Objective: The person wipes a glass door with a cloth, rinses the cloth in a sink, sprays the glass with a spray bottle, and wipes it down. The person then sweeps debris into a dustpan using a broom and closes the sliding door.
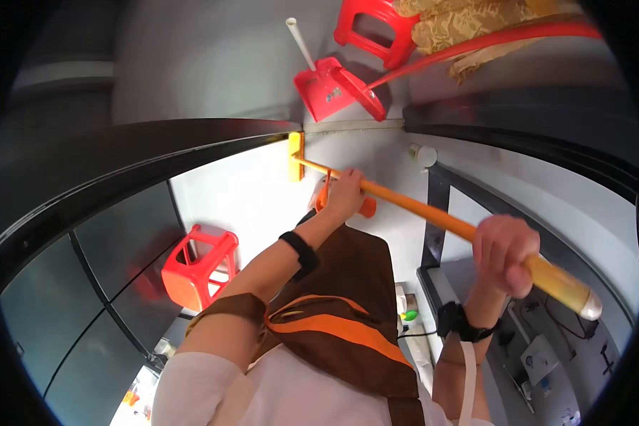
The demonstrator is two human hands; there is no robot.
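My left hand [345, 195] is closed around the lower part of the orange handle of a floor brush [420, 209]. Nearer the handle's end, my right hand [505, 255] grips the same pole, and its pale tip sticks out past my fist. The pole slants across my front from right to upper left. Its yellow brush head [295, 157], bristles facing right, is on the floor by a doorway. Orange footwear [368, 206] shows below my brown apron [355, 266].
Beyond the doorway lie a red dustpan [324, 91] with a white handle, a red long-handled tool [362, 95] and a red stool [376, 32]. Another red stool [200, 268] stands at left beside dark cabinet panels [131, 245]. A dark-framed unit [437, 213] borders the right side.
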